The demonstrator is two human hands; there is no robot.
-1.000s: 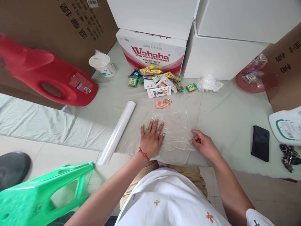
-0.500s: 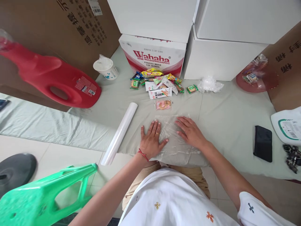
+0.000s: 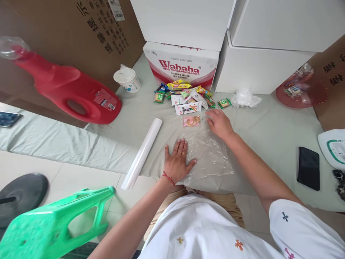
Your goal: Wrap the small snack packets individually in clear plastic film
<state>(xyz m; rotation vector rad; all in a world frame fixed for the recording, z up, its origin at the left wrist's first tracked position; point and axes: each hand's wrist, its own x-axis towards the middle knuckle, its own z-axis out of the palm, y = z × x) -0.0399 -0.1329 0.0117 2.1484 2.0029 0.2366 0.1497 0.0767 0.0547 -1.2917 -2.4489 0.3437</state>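
Behind wrapped snacks [image 3: 188,108], a white-and-red cardboard box [image 3: 183,57] reads "Wahaha" and "Purified Water for Drinking", while on the cloth-covered bench [image 3: 269,136] my left hand [image 3: 176,162] lies open and flat on a wrinkled clear plastic sheet [image 3: 211,154] and my half-open right hand [image 3: 221,124], seemingly empty, is near a pink-and-clear biscuit packet [image 3: 192,121].

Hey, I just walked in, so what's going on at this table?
A person's left hand is spread flat on the left side of a clear plastic sheet. The right hand is beyond the sheet, just right of a pink-wrapped snack, apparently holding nothing. A whitish roll lies to the left, and more packaged snacks are piled before the Wahaha box.
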